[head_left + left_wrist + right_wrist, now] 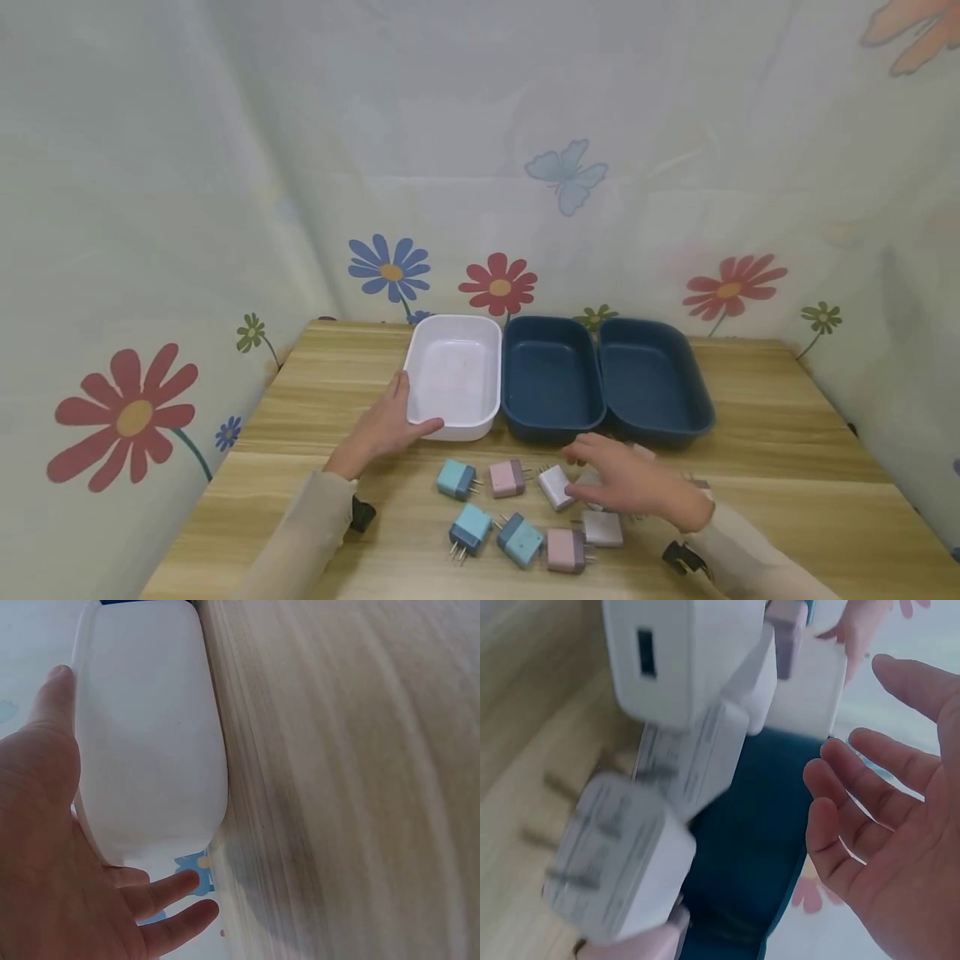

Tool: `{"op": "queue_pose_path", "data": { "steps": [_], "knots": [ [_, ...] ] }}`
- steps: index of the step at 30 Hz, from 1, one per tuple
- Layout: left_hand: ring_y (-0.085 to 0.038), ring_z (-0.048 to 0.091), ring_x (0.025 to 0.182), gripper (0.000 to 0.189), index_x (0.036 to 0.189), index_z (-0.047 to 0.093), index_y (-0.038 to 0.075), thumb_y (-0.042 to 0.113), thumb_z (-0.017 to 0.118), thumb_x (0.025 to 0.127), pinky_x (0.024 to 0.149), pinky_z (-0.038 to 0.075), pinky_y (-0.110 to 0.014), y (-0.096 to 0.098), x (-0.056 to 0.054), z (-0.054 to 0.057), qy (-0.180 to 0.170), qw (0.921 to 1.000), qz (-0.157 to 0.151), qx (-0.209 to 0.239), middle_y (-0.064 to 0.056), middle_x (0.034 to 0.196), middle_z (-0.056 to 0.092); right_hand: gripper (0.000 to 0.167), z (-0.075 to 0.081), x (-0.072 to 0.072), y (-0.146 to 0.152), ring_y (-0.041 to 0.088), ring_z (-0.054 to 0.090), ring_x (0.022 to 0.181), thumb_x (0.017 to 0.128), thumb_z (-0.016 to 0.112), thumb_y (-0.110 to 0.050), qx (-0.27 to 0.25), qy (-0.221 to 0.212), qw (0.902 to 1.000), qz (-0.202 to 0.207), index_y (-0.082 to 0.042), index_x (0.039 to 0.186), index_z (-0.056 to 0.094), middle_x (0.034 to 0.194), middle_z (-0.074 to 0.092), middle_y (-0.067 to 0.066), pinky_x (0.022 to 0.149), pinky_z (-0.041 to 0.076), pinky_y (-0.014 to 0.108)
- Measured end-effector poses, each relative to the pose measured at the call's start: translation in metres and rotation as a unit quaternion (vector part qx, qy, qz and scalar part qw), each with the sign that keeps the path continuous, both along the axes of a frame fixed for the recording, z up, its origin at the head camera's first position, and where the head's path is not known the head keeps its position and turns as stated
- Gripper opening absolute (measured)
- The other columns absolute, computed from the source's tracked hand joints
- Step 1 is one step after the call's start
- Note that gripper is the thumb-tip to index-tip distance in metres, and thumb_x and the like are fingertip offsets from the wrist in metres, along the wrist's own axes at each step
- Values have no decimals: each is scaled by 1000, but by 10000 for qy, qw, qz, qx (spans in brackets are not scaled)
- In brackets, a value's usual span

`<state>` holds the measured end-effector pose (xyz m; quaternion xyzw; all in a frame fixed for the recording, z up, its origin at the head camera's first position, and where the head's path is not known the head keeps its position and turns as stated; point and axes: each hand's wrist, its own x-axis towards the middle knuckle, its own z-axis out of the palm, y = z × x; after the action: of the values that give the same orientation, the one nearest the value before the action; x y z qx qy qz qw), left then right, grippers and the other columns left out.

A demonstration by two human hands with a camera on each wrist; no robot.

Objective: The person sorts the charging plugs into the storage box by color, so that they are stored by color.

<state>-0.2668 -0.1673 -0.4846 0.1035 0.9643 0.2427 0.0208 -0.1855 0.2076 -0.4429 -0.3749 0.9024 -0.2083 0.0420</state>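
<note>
My left hand (386, 425) touches the near left corner of a white tray (452, 375), its thumb along the front rim and its fingers spread by the left side. In the left wrist view, the thumb lies at the rim of the tray (150, 727). Over the plug chargers hovers my right hand (622, 479), fingers loosely bent and nothing in them. Beneath and beside it lie white chargers (555, 487), one partly hidden by the hand. The right wrist view shows a white charger (622, 855) with its prongs pointing left, apart from the fingers.
Two dark blue trays, a middle one (553, 375) and a right one (652, 379), stand beside the white one. Teal chargers (454, 479) and pink chargers (507, 477) lie in front on the wooden table (300, 500). A flowered cloth (450, 167) hangs behind.
</note>
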Motion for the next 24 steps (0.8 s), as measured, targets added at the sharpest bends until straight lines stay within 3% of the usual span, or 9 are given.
{"op": "queue_pose_path", "data": {
  "steps": [7, 14, 21, 24],
  "knots": [
    [-41, 19, 138, 119, 148, 0, -6, 70, 57, 78, 106, 27, -53, -2, 1, 2, -42, 10000, -18, 77, -25, 155, 3, 36, 1, 5, -19, 9, 55, 90, 87, 69, -30, 53, -48, 9981, 614, -9, 116, 63, 101, 58, -4, 76, 49, 27],
    [-42, 20, 137, 116, 149, -3, -4, 66, 59, 80, 106, 27, -53, -3, 2, 2, -207, 9997, 48, 75, -23, 155, 0, 41, -3, 7, -39, 7, 57, 92, 85, 71, -32, 176, -83, 9915, 1289, -11, 120, 62, 103, 61, -4, 79, 48, 22],
    [-41, 20, 138, 121, 149, -2, -3, 73, 57, 76, 105, 28, -55, -3, 3, 3, -177, 9997, 9, 194, -23, 155, 1, 48, -3, 10, -56, 7, 51, 110, 85, 69, -41, 639, -248, 9827, 1723, -15, 124, 60, 122, 56, -4, 92, 45, 27],
    [-41, 20, 138, 122, 149, -2, -3, 74, 57, 75, 105, 28, -54, -3, 3, 1, -160, 9996, -1, 225, -22, 155, 2, 52, -4, 11, -61, 5, 52, 107, 84, 70, -43, 756, -240, 9789, 1883, -14, 125, 60, 123, 55, -2, 90, 45, 24]
  ]
}}
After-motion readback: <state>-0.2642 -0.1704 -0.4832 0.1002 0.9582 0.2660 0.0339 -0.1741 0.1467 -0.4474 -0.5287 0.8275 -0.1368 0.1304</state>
